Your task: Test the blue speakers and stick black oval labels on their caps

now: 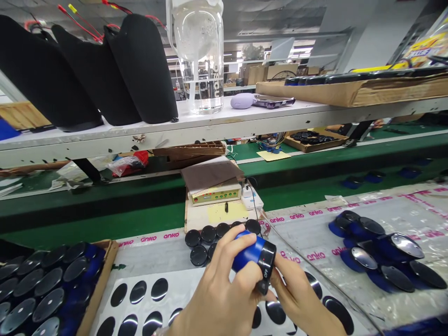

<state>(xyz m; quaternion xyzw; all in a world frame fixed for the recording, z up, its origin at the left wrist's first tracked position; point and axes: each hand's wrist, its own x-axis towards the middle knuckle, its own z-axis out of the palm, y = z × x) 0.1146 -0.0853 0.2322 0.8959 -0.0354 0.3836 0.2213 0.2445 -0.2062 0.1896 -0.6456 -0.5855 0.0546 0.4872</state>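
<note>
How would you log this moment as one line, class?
Left hand: grips blue-and-black device | Right hand: at its OFF-marked end | Below: white sheet, black discs | Far left: cardboard tray

On the white shelf [245, 122], a clear jug [200, 60] and lilac case [242, 101] (phone [275, 102] just beside it).

Blue device [250, 252] at five o'clock reads "OFF"; plastic sheet [304, 228] at four and eight repeats pink "anko"; bottle [205, 60] lettering at twelve is unclear
</note>
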